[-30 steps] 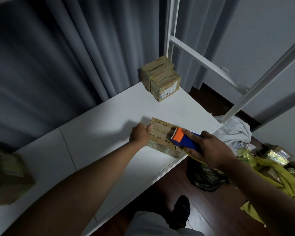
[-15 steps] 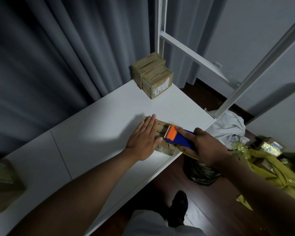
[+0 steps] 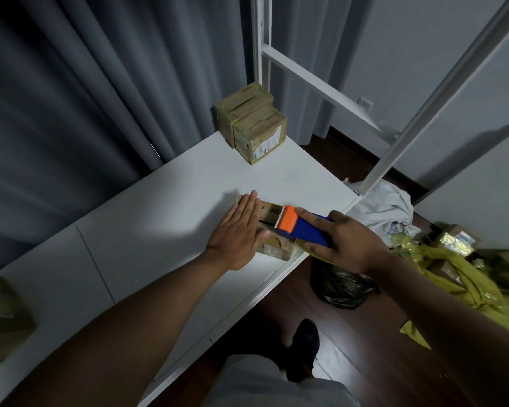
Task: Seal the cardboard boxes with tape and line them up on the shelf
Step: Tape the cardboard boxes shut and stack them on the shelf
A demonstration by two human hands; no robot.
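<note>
On the shelf point(image 3: 165, 218) — left hand point(image 3: 238, 234) flat on box point(image 3: 272, 230); right hand point(image 3: 346, 243) grip clamps tape dispenser point(image 3: 301, 227).

matt white laminate shelf board point(image 3: 159, 230), smooth; brown cardboard box point(image 3: 272, 214), rough matt paper; two taped cardboard boxes point(image 3: 252, 123), tape slightly glossy; blue and orange plastic tape dispenser point(image 3: 301, 227), smooth; white painted metal shelf frame point(image 3: 417, 124); grey cloth curtain point(image 3: 86, 83), matt folds; dark glossy wood floor point(image 3: 350, 333); shiny black plastic bag point(image 3: 341, 286).
</note>
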